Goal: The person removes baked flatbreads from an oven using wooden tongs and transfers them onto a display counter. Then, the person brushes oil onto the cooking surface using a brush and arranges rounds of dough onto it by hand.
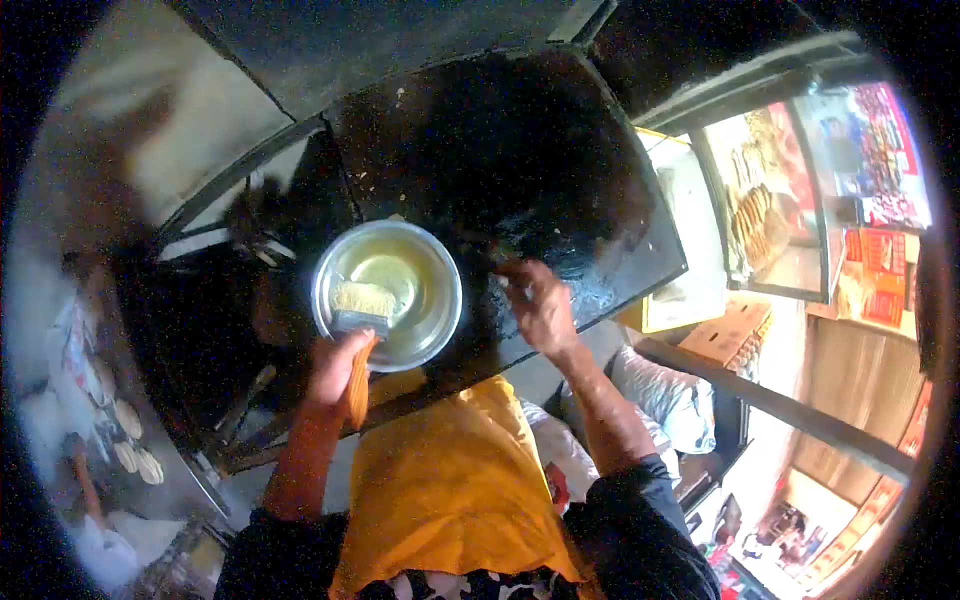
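My left hand is closed at the near rim of a round metal bowl, its thumb pressed over a flat brush with an orange handle. The pale bristles rest inside the bowl, by a shallow yellowish liquid that looks like oil. To the right, my right hand hovers over a dark, flat griddle, fingers curled together. Something thin and dark seems to extend from its fingertips, but it blends into the surface. Wet, shiny patches lie beside that hand.
At the right stands a glass case with flat breads inside, and near it a cardboard box and filled plastic bags. Another person's arm shows at the far left, near several pale dough rounds. A metal frame adjoins the griddle.
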{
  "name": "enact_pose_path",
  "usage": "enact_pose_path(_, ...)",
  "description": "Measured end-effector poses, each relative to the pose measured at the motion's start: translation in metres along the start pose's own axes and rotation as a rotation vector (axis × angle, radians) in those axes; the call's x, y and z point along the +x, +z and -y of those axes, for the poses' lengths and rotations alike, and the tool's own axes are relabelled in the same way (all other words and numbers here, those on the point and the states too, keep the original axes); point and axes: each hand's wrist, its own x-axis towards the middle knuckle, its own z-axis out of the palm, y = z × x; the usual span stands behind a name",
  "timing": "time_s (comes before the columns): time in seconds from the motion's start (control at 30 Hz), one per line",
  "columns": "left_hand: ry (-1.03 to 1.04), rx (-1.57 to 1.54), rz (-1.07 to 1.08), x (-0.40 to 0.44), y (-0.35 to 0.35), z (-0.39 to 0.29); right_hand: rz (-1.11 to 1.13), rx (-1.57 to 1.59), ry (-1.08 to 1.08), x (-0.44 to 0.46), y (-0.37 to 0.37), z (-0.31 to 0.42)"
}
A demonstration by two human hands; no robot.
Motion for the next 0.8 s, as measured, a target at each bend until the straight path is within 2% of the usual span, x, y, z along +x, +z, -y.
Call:
enact_pose_path(0.03,0.065,-0.028,0.022,-0.005,-0.002,0.011,-0.02,0.246,0.155,0.006,-0.003,0.011)
enact_pose_path(0.07,0.13,-0.058,0.045,-0.009,-0.004,0.022,-0.108,0.54,0.215,0.008,-0.007,0.016)
enact_pose_path(0.1,0.146,-0.078,0.052,-0.02,-0.006,0.029,-0.167,0.752,0.21,0.006,-0.013,0.015)
enact_pose_path(0.17,0.178,-0.118,0.066,-0.04,-0.008,0.044,-0.188,1.067,0.409,-0.013,-0.028,0.012)
enact_pose_path(0.2,0.053,-0.163,0.093,-0.042,-0.022,0.06,-0.206,0.844,0.417,-0.026,-0.022,-0.005)
enact_pose_path(0.23,0.036,-0.175,0.098,-0.052,-0.028,0.075,-0.277,0.668,0.328,-0.043,-0.009,-0.031)
enact_pose_path(0.3,0.103,-0.174,0.075,-0.078,-0.031,0.099,-0.381,0.675,0.29,-0.068,-0.014,-0.024)
enact_pose_path(0.33,0.122,-0.167,0.063,-0.089,-0.036,0.112,-0.449,0.716,0.347,-0.077,-0.026,0.016)
enact_pose_path(0.37,0.15,-0.182,0.043,-0.097,-0.043,0.125,-0.455,0.87,0.307,-0.089,-0.021,0.014)
enact_pose_path(0.43,0.187,-0.342,0.063,-0.115,-0.043,0.135,-0.416,0.966,0.402,-0.109,-0.014,0.017)
enact_pose_path(0.5,0.091,-0.335,0.064,-0.135,-0.063,0.148,-0.421,0.681,0.311,-0.127,0.026,-0.023)
enact_pose_path(0.53,0.101,-0.364,0.089,-0.146,-0.069,0.156,-0.452,0.806,0.302,-0.134,0.025,-0.006)
enact_pose_path(0.57,0.117,-0.358,0.101,-0.157,-0.077,0.163,-0.47,0.604,0.241,-0.133,0.037,-0.013)
enact_pose_path(0.63,0.167,-0.274,0.122,-0.185,-0.095,0.176,-0.37,0.775,0.207,-0.146,0.026,0.053)
enact_pose_path(0.67,0.202,-0.234,0.138,-0.194,-0.101,0.179,-0.292,0.737,0.165,-0.152,0.019,0.089)
enact_pose_path(0.73,0.129,-0.283,0.127,-0.213,-0.116,0.174,-0.133,0.76,0.042,-0.174,0.027,0.152)
enact_pose_path(0.77,0.517,0.069,0.258,-0.212,-0.14,0.192,-0.052,0.818,-0.011,-0.186,0.041,0.174)
enact_pose_path(0.8,0.942,0.338,0.276,-0.21,-0.164,0.21,0.051,0.83,-0.041,-0.199,0.054,0.192)
